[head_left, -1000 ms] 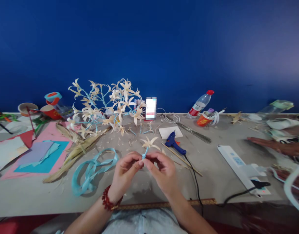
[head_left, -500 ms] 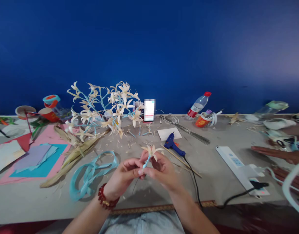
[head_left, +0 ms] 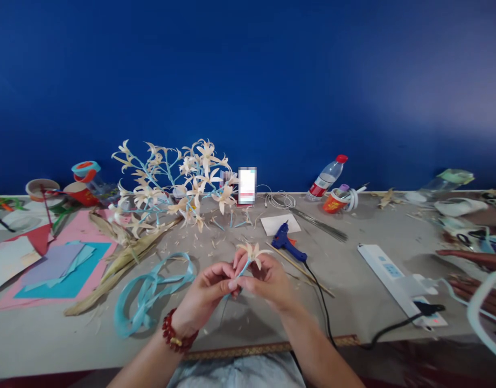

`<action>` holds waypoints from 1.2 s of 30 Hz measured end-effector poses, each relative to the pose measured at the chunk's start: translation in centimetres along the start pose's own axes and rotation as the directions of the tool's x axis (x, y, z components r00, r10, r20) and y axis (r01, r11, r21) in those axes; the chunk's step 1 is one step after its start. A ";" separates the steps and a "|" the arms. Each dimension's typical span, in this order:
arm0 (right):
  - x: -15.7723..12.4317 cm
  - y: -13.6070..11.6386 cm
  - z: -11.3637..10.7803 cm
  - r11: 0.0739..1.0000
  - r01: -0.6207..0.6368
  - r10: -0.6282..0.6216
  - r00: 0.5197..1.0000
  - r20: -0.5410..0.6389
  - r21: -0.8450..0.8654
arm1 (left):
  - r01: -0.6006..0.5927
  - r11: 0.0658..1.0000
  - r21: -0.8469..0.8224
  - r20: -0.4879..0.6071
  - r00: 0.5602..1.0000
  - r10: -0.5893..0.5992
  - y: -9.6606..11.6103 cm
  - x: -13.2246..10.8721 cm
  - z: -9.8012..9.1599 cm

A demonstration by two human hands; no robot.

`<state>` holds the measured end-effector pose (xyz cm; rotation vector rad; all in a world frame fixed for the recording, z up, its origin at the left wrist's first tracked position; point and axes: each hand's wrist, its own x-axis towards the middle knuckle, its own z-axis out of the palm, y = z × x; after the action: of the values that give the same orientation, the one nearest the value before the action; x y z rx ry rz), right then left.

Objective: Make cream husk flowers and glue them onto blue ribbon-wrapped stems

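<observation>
Between my hands is a cream artificial flower (head_left: 253, 253), its petals spread at the top and its stem wrapped in light blue. My left hand (head_left: 213, 288) pinches the lower stem with thumb and fingers. Just above, my right hand (head_left: 267, 280) is closed on the stem below the petals. A thin bare wire hangs under the fingers. Left of my hands lies a loose coil of light blue ribbon (head_left: 145, 302). Several similar flowers on blue-wrapped stems (head_left: 199, 186) stand together at the back. The fingertips partly hide the stem.
A blue glue gun (head_left: 288, 242) rests by a thin stick (head_left: 308, 275). Dried husks (head_left: 122, 269) and coloured paper (head_left: 62, 275) lie left. A power strip (head_left: 389, 269), a bottle (head_left: 326, 180) and a cup (head_left: 334, 202) are right. Another person's hand (head_left: 474, 261) is at far right.
My fingers have shifted slightly on the stem, and a bit of blue now shows below them. The other person's hand at far right has drawn back to the right.
</observation>
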<state>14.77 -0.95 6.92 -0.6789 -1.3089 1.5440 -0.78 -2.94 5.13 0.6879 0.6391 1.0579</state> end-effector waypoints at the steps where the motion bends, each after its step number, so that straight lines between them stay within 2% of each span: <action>1: 0.0 0.1 0.0 1.000 -0.005 0.005 1.000 -0.001 -0.002 | -0.016 1.000 0.002 -0.013 1.000 0.016 0.0 0.0 0.1; 7: 0.0 0.6 -0.3 1.000 -0.012 0.013 1.000 0.007 -0.018 | 0.018 0.997 -0.076 -0.025 0.999 -0.020 -0.4 -0.1 0.1; 13: 0.1 0.3 -0.4 0.998 0.013 -0.012 1.000 0.007 -0.058 | 0.085 0.979 -0.187 0.020 0.996 -0.083 -0.5 0.0 -0.1; 19: 0.5 -1.0 -0.7 0.971 0.147 -0.155 0.988 -0.027 -0.189 | 0.108 0.981 -0.159 0.031 0.994 -0.104 -0.4 0.2 -0.2; 22: 0.6 -1.1 -0.7 0.947 0.173 -0.192 0.980 -0.046 -0.271 | 0.100 0.987 -0.123 0.026 0.995 -0.098 -0.2 0.2 -0.2; 25: 0.5 -0.8 -0.7 0.933 0.186 -0.220 0.972 -0.079 -0.307 | 0.048 0.997 -0.060 0.008 0.999 -0.047 0.1 0.1 -0.1; 29: 0.4 -0.2 -0.7 0.911 0.194 -0.251 0.961 -0.115 -0.364 | -0.095 0.990 0.100 -0.057 0.993 0.101 0.2 -0.1 0.4; 33: 0.4 0.1 -0.8 0.901 0.189 -0.263 0.954 -0.145 -0.392 | -0.212 0.949 0.232 -0.110 0.964 0.242 -0.1 -0.1 0.7; 36: 0.3 0.2 -0.8 0.892 0.190 -0.275 0.949 -0.157 -0.411 | -0.309 0.891 0.333 -0.133 0.920 0.369 -0.5 -0.1 0.7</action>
<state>15.31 -0.33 6.59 -0.8732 -1.4903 0.9919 -0.06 -3.33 5.22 1.0024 0.8850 1.3792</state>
